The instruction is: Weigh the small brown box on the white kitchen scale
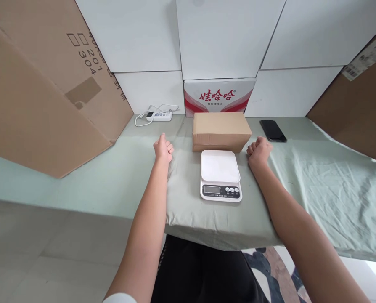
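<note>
A white digital kitchen scale (pixel 220 174) lies on the pale green cloth (pixel 317 185) in front of me, its platform bare. Right behind it stands a closed brown cardboard box (pixel 221 130). My left hand (pixel 163 149) rests on the cloth as a loose fist, left of the scale and box, touching neither. Curled into a fist as well, my right hand (pixel 259 151) sits on the cloth just off the box's right front corner. Neither hand holds anything.
A black phone (pixel 272 130) lies at the back right. A white power strip with cable (pixel 158 114) sits back left. A red-and-white carton (pixel 219 96) leans on the white wall. Large cardboard sheets stand at the left (pixel 43 97) and right (pixel 358 105).
</note>
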A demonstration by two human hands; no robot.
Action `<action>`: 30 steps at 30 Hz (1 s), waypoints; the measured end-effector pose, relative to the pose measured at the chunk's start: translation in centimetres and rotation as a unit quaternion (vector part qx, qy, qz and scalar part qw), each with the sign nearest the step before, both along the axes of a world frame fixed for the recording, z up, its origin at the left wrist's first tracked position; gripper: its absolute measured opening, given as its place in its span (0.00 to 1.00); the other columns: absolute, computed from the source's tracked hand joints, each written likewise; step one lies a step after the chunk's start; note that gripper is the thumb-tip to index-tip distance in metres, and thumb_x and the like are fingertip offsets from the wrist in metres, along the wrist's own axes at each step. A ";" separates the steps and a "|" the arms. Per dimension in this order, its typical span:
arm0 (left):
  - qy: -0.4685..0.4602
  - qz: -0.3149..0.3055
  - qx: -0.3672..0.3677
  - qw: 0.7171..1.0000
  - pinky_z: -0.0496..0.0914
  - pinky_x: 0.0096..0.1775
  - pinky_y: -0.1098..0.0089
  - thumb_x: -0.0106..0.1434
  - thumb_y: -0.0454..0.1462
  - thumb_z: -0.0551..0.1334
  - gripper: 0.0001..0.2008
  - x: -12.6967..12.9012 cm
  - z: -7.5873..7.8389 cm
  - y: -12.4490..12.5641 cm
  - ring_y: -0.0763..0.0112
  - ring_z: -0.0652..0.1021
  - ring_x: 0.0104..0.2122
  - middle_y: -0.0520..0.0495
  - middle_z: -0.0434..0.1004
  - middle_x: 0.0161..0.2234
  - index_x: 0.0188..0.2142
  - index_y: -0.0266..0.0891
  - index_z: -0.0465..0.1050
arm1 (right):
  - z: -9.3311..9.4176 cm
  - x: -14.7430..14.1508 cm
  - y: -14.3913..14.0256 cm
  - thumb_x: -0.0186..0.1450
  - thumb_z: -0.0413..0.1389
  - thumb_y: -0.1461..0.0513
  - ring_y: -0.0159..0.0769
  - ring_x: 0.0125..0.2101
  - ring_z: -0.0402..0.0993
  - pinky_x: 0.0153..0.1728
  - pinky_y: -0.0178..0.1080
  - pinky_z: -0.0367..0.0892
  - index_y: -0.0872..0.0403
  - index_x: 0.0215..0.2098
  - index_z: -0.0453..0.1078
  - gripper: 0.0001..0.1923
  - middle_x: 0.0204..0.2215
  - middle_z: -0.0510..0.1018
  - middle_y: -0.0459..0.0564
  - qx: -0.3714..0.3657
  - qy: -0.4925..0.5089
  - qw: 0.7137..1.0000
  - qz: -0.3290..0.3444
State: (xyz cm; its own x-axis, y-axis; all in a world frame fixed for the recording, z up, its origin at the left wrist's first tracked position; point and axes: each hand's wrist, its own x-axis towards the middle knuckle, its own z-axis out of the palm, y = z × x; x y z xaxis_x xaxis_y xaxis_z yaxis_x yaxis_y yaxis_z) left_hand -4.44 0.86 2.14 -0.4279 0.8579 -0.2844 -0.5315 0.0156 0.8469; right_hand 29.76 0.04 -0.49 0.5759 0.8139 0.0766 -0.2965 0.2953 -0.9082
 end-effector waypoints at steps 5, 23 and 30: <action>-0.055 0.035 -0.001 0.998 0.43 0.18 0.76 0.76 0.39 0.62 0.28 -0.8 -0.1 0.4 0.82 0.45 0.15 0.65 0.37 0.20 0.28 0.46 0.42 | 0.0 0.0 -0.1 0.63 0.65 0.56 0.22 0.16 0.37 0.15 0.32 0.39 0.49 0.23 0.42 0.32 0.16 0.42 0.32 -0.004 0.016 1.000 0.007; 0.204 -0.089 0.090 0.971 0.78 0.41 0.71 0.77 0.48 0.61 0.14 3.0 -1.9 0.4 0.66 0.87 0.44 0.44 0.87 0.41 0.39 0.44 0.76 | -1.7 1.3 1.8 0.60 0.62 0.46 0.30 0.34 0.80 0.29 0.30 0.72 0.44 0.50 0.73 0.23 0.33 0.81 0.40 0.041 -0.031 0.999 0.003; 0.181 -0.200 0.119 0.955 0.66 0.76 0.55 0.80 0.54 0.53 0.29 4.8 -3.6 0.7 0.57 0.69 0.79 0.44 0.66 0.80 0.73 0.48 0.70 | -2.5 0.4 1.9 0.61 0.61 0.32 0.50 0.71 0.77 0.68 0.54 0.77 0.39 0.71 0.67 0.45 0.67 0.82 0.47 0.042 -0.090 0.987 0.123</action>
